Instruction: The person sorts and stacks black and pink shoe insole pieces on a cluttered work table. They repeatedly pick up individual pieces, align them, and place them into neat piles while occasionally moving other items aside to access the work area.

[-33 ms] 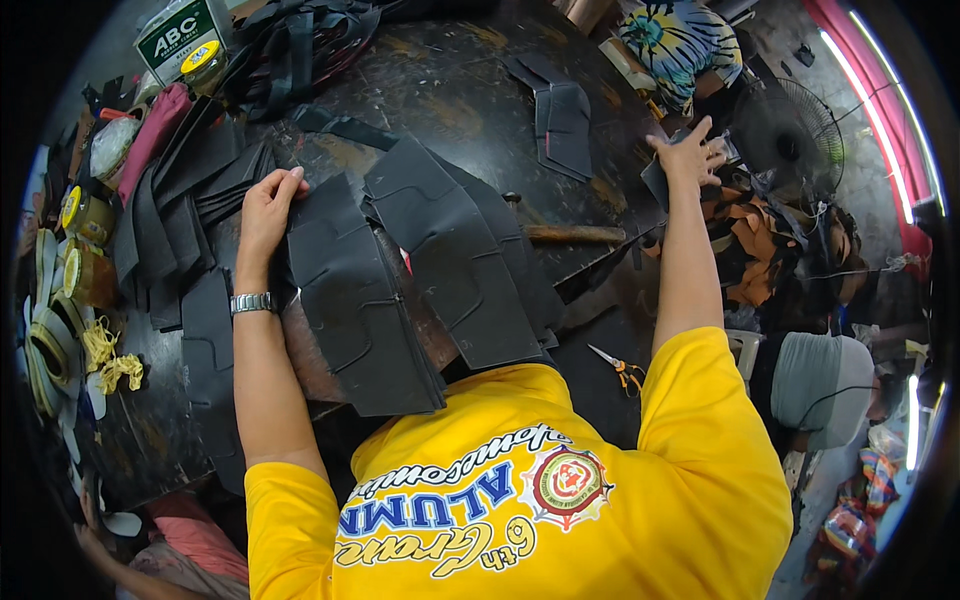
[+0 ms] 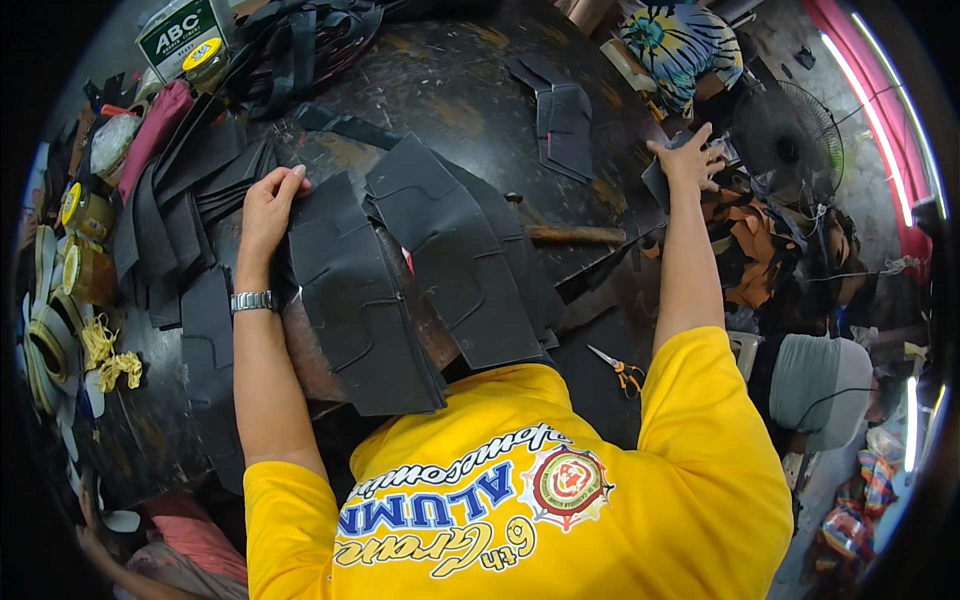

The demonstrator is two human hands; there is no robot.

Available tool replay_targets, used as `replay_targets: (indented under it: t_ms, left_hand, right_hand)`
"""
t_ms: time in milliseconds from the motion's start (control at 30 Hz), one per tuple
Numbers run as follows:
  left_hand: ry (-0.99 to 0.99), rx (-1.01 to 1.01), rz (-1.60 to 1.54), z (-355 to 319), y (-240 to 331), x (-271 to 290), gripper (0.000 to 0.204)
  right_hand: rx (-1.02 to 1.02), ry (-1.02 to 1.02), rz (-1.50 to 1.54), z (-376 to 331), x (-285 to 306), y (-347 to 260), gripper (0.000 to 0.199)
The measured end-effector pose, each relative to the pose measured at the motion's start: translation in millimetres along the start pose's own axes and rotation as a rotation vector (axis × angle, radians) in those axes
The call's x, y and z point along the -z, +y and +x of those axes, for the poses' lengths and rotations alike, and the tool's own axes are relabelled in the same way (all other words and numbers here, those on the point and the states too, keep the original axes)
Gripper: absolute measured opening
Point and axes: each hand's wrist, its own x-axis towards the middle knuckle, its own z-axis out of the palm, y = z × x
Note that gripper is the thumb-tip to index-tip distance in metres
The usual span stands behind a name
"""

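Note:
Two stacks of black leather-like sheets with curved slits lie before me, the left stack [image 2: 350,300] and the right stack [image 2: 460,260]. At the upper left corner of the left stack is my left hand [image 2: 265,215], its fingers bent and pressed together; whether a sheet edge is between them is hidden. A metal watch [image 2: 252,301] is on that wrist. My right arm reaches far right, where my right hand [image 2: 688,160] has its fingers spread over a small dark piece [image 2: 656,185]. Black cut pieces [image 2: 565,130] lie on the table to its left.
A wooden-handled tool [image 2: 575,234] and orange-handled scissors [image 2: 620,368] lie between my arms. More black sheets [image 2: 180,220] and jars [image 2: 88,215] are at left. A fan [image 2: 790,140], brown scraps [image 2: 755,240] and a patterned cloth bundle [image 2: 680,50] are at right. Another person's arm [image 2: 120,570] shows lower left.

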Motion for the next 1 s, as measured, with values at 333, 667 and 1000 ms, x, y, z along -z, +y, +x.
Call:
replay_targets:
  t_ms: [333,667,1000]
  left_hand:
    - [0.005,0.028,0.044,6,5,-2,0.037]
    - [0.031,0.019,0.061,7,1,-1,0.037]
    - [-0.016,0.029,0.037,8,0,1,0.035]
  right_hand:
    - [-0.096,-0.135,0.055,31,10,2,0.094]
    - [-0.125,0.038,0.476,62,0,29,0.089]
    - [-0.251,0.155,1.718,94,-23,41,0.052]
